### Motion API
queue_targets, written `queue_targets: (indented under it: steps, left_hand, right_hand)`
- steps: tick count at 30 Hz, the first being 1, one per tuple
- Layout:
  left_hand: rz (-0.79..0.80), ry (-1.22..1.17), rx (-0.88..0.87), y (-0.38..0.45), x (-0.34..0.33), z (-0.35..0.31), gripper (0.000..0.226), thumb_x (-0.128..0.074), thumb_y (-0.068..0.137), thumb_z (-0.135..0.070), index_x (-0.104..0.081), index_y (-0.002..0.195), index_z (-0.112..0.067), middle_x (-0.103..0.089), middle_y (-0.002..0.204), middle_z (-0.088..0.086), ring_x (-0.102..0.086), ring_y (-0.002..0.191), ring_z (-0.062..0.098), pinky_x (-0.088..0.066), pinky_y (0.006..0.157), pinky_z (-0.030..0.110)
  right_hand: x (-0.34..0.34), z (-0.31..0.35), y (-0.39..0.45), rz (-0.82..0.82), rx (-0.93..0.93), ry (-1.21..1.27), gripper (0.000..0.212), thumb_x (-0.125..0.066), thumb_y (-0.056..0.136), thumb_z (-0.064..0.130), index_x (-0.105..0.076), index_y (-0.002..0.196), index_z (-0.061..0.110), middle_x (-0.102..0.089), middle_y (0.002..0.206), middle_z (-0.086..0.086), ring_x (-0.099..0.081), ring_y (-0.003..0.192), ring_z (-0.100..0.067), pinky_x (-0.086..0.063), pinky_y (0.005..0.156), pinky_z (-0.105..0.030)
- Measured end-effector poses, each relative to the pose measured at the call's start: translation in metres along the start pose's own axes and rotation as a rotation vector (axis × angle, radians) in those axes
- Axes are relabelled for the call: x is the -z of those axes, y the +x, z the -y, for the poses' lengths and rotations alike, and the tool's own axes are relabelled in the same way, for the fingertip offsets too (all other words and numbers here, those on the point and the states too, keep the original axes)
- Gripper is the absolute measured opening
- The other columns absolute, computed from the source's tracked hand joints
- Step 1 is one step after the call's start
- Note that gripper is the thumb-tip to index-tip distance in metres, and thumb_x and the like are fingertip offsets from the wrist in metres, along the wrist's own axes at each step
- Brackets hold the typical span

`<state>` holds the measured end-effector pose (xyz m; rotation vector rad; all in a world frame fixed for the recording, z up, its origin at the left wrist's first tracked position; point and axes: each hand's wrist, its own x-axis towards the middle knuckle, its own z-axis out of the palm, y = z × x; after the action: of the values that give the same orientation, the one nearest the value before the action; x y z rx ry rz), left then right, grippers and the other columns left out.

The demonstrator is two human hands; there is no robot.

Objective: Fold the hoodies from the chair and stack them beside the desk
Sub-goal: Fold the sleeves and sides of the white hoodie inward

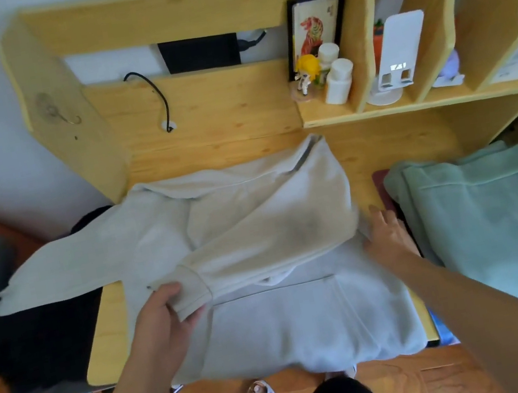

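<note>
— Left of the wooden desk [237,120]?
— Dark clothes [41,342] under a trailing grey sleeve [54,277].
— Centre?
— Grey hoodie [293,322] flat on the desk; left hand [164,313] pinching the other sleeve's cuff [191,291], folded across the chest.
— Right?
— Right hand [387,236], fingers spread, pressing the hoodie's edge. Folded mint hoodie [497,223] just beside.
— Shelf compartments?
— Framed picture [313,30], figurine [307,73], two white bottles [337,80]; next along, a white stand [397,47].

— Where is there room on the counter [203,126]?

— Behind the grey hoodie [257,231], a bare strip runs along the back panel; only a black cable [161,99] hangs into it.

— And to the right?

— A narrow gap lies between the hoodie and the folded green hoodie [490,218]. Above, the shelf [407,106] with white bottles [337,78] overhangs.

— Left?

— Dark clothing [44,341] fills that side.
</note>
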<state>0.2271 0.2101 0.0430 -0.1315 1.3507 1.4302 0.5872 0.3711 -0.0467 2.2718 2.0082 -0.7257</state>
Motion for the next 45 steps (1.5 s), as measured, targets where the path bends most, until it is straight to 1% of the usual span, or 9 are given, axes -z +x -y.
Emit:
queue_targets:
  steps: [7,12,20,25,29,32,35,40,45]
  left_hand:
    - [-0.080,-0.013,-0.001,-0.002,0.001,0.016,0.025,-0.050,0.096,-0.004,-0.063,0.116,-0.011,-0.071,0.107,0.007,-0.065,0.103,0.023,-0.051,0.090,0.036]
    - [-0.160,-0.008,-0.035,0.002,0.000,0.016,0.023,-0.050,0.096,-0.004,-0.064,0.111,-0.013,-0.070,0.105,0.006,-0.066,0.097,0.021,-0.053,0.083,0.033]
    - [-0.232,-0.020,0.007,0.003,0.001,0.040,0.034,-0.050,0.098,-0.003,-0.061,0.130,-0.006,-0.066,0.123,0.013,-0.062,0.113,0.030,-0.052,0.093,0.040]
    - [-0.294,0.234,0.147,-0.012,0.014,0.069,0.017,-0.052,0.094,0.004,-0.061,0.107,-0.002,-0.063,0.099,0.018,-0.060,0.087,0.034,-0.053,0.083,0.048]
    - [-0.335,0.532,0.243,-0.007,0.034,0.090,0.024,-0.055,0.094,0.002,-0.058,0.117,-0.001,-0.064,0.091,0.018,-0.062,0.080,0.032,-0.052,0.073,0.039]
    - [-0.404,0.979,-0.078,0.009,0.044,0.101,0.058,-0.062,0.096,-0.011,-0.041,0.150,-0.008,-0.053,0.133,0.021,-0.056,0.109,0.036,-0.047,0.091,0.044]
    - [-0.121,1.708,-0.641,0.030,0.055,0.120,0.062,-0.049,0.097,-0.033,-0.038,0.156,-0.016,-0.035,0.157,0.022,-0.037,0.142,0.041,-0.033,0.117,0.050]
    - [0.268,2.057,-0.598,0.054,0.044,0.150,0.071,-0.047,0.089,-0.045,-0.033,0.157,-0.032,-0.030,0.165,0.012,-0.031,0.150,0.038,-0.042,0.113,0.054]
    - [0.056,1.842,-0.696,0.051,0.010,0.117,0.037,-0.047,0.086,-0.041,-0.072,0.103,-0.020,-0.067,0.115,0.006,-0.067,0.102,0.033,-0.058,0.078,0.043]
  right_hand:
    - [-0.001,0.013,0.032,-0.067,0.156,-0.127,0.068,-0.060,0.084,0.021,-0.025,0.143,0.023,-0.042,0.127,-0.012,-0.057,0.108,-0.040,-0.047,0.069,-0.043]
    - [0.017,0.008,0.054,-0.266,0.214,-0.112,0.030,-0.054,0.086,0.004,-0.044,0.115,0.005,-0.053,0.105,-0.020,-0.063,0.080,-0.046,-0.047,0.058,-0.046]
    - [0.011,0.005,0.056,-0.205,0.308,-0.334,0.075,-0.063,0.084,0.005,-0.030,0.151,0.016,-0.034,0.143,-0.018,-0.048,0.116,-0.043,-0.050,0.088,-0.052]
    - [0.003,-0.017,0.061,0.039,0.376,-0.872,0.062,-0.029,0.103,0.023,-0.005,0.161,0.018,-0.012,0.163,-0.013,-0.014,0.147,-0.041,-0.022,0.119,-0.051]
    - [0.011,0.016,0.057,0.010,0.295,-0.601,0.051,-0.040,0.097,0.013,-0.038,0.148,0.014,-0.012,0.161,-0.013,-0.017,0.145,-0.042,-0.028,0.117,-0.047]
    - [0.008,0.040,0.048,-0.064,0.453,-0.381,0.060,-0.044,0.097,0.014,-0.027,0.155,0.014,-0.015,0.164,-0.013,-0.014,0.150,-0.033,-0.023,0.120,-0.044]
    - [-0.016,0.031,0.046,-0.035,0.562,-0.422,0.062,-0.030,0.103,0.036,-0.015,0.159,0.016,-0.011,0.167,-0.014,-0.008,0.154,-0.033,-0.013,0.123,-0.046]
    - [-0.028,-0.016,0.073,0.196,0.428,-0.548,0.071,-0.007,0.099,0.060,0.012,0.159,0.026,0.022,0.166,0.000,0.020,0.153,-0.020,0.004,0.124,-0.046]
    - [-0.019,0.036,0.067,-0.027,0.372,-0.321,0.069,-0.030,0.085,0.054,-0.051,0.137,0.015,-0.038,0.151,-0.017,-0.035,0.139,-0.036,-0.025,0.117,-0.054]
